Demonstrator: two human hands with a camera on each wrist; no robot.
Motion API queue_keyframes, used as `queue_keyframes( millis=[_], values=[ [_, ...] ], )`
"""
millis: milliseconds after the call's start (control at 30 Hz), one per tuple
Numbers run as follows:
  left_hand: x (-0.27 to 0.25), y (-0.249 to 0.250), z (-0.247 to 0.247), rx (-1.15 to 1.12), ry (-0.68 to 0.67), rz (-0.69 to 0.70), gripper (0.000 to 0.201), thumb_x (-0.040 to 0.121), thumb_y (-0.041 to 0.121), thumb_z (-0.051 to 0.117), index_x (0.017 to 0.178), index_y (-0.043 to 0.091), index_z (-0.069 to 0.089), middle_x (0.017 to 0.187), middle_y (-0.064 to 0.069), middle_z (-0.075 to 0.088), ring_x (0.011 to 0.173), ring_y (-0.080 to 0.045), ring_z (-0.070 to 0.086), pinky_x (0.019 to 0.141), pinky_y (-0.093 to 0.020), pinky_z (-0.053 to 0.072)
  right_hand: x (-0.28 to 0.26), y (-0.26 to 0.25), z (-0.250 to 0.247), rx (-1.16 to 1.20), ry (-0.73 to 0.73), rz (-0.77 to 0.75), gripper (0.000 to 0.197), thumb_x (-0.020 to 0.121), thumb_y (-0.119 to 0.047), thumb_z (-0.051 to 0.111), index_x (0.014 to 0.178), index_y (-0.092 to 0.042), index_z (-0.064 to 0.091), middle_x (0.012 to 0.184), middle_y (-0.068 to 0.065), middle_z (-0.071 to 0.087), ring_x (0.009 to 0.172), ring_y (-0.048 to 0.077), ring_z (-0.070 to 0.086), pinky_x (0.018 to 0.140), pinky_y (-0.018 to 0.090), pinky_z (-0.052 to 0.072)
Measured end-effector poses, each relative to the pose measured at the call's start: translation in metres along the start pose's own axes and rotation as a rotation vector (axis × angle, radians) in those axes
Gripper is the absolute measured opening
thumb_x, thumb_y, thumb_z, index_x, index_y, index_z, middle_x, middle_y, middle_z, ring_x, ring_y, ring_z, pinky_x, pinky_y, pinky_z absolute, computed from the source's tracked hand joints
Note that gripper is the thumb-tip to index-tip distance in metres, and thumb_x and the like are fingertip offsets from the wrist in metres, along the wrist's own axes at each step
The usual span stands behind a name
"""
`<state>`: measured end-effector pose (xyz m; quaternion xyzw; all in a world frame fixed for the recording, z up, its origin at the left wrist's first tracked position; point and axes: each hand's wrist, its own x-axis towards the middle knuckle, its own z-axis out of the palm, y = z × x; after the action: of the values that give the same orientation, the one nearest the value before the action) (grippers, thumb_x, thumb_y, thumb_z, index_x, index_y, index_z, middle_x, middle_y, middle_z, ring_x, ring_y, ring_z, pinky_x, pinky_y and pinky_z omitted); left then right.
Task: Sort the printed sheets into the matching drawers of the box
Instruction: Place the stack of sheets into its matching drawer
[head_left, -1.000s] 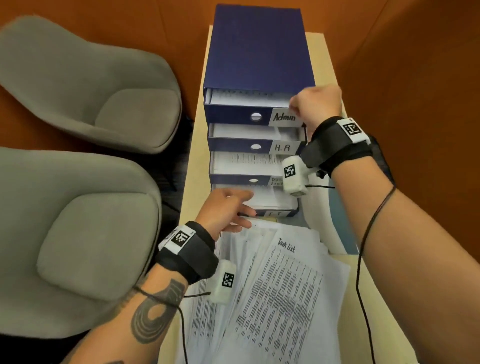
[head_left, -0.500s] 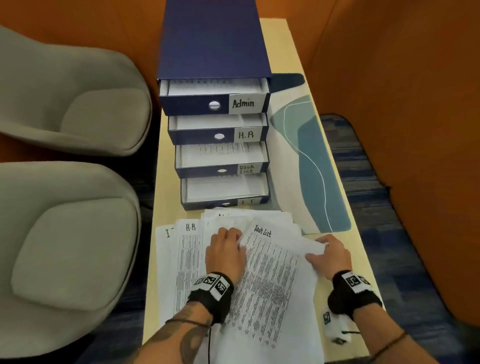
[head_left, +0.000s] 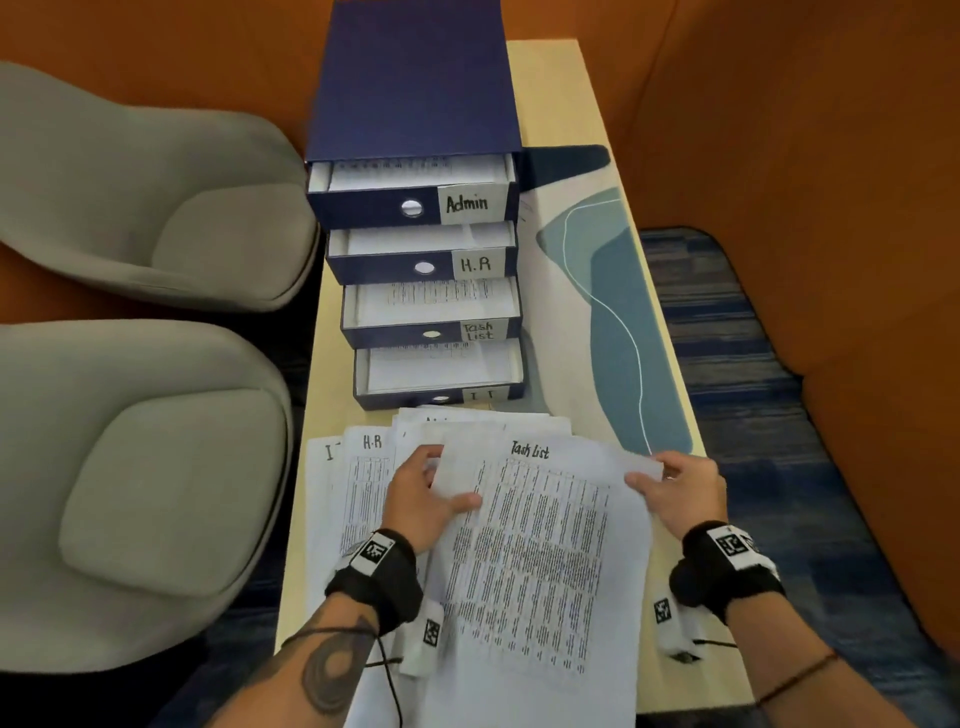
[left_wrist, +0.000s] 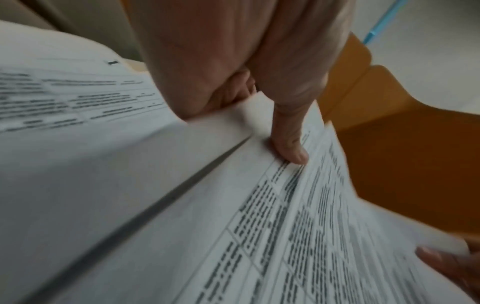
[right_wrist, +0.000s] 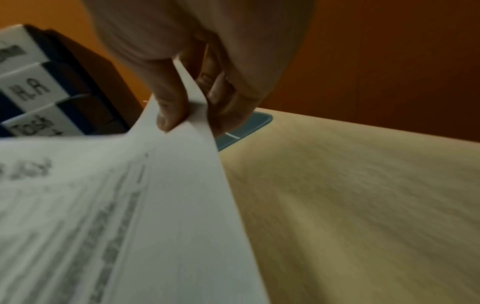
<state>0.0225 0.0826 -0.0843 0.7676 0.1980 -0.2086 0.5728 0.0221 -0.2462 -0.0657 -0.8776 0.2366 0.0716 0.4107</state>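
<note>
A blue drawer box (head_left: 415, 78) stands on the narrow table with its drawers pulled out stepwise: Admin (head_left: 470, 203), H.R (head_left: 475, 265), Task List (head_left: 478, 331) and the lowest one (head_left: 480, 395). Printed sheets lie fanned in front of it. The top one, headed Task List (head_left: 530, 545), is held at both sides. My left hand (head_left: 423, 506) pinches its left edge, thumb (left_wrist: 288, 148) on top. My right hand (head_left: 675, 488) pinches its upper right corner between thumb (right_wrist: 171, 115) and fingers. Beside it show an H.R sheet (head_left: 363, 483) and another sheet (head_left: 322, 467).
The beige table (head_left: 670, 670) carries a white and teal mat (head_left: 618, 322) right of the box. Two grey armchairs (head_left: 130, 197) (head_left: 140, 478) stand to the left. An orange wall (head_left: 805, 156) closes the right and back.
My right hand came down from the Admin drawer and my left from the lowest drawer to the pile. Both now pinch the Task List sheet and its right corner has lifted.
</note>
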Motion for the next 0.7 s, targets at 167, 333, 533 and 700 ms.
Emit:
queue_keyframes(
  millis=[167, 333, 533, 700],
  values=[
    [-0.004, -0.007, -0.001, -0.008, 0.106, 0.045, 0.071, 0.075, 0.016, 0.092, 0.129, 0.034, 0.049, 0.126, -0.001, 0.068, 0.115, -0.024, 0.068, 0.094, -0.039, 0.059, 0.005, 0.022, -0.019, 0.129, -0.075, 0.089, 0.01, 0.082, -0.009, 0.084, 0.089, -0.016, 0.083, 0.078, 0.004, 0.077, 0.079, 0.027, 0.07, 0.074, 0.031, 0.052],
    [-0.019, 0.002, 0.007, 0.518, 0.176, 0.364, 0.084, 0.084, 0.059, 0.076, 0.153, 0.046, 0.03, 0.158, 0.011, 0.027, 0.141, -0.011, 0.031, 0.117, -0.042, 0.027, 0.003, 0.015, -0.034, 0.303, -0.305, 0.046, 0.027, 0.089, 0.007, 0.071, 0.103, -0.014, 0.081, 0.093, 0.004, 0.081, 0.088, 0.023, 0.077, 0.082, 0.034, 0.06],
    [-0.018, 0.014, 0.02, 0.284, -0.223, 0.151, 0.019, 0.097, 0.034, 0.071, 0.093, 0.016, 0.072, 0.084, 0.008, 0.073, 0.07, -0.004, 0.068, 0.08, -0.037, 0.059, 0.007, 0.001, -0.027, 0.532, -0.31, 0.135, 0.025, 0.087, 0.011, 0.071, 0.106, -0.006, 0.074, 0.096, 0.017, 0.078, 0.091, 0.037, 0.075, 0.081, 0.045, 0.064],
    [-0.021, 0.019, 0.022, -0.084, -0.12, 0.042, 0.022, 0.079, 0.021, 0.089, 0.094, 0.006, 0.082, 0.091, -0.005, 0.081, 0.086, -0.022, 0.079, 0.082, -0.039, 0.064, 0.005, 0.009, -0.015, 0.432, -0.138, 0.198, 0.023, 0.073, -0.001, 0.089, 0.092, -0.006, 0.076, 0.088, 0.013, 0.079, 0.081, 0.033, 0.077, 0.075, 0.048, 0.064]
  ],
)
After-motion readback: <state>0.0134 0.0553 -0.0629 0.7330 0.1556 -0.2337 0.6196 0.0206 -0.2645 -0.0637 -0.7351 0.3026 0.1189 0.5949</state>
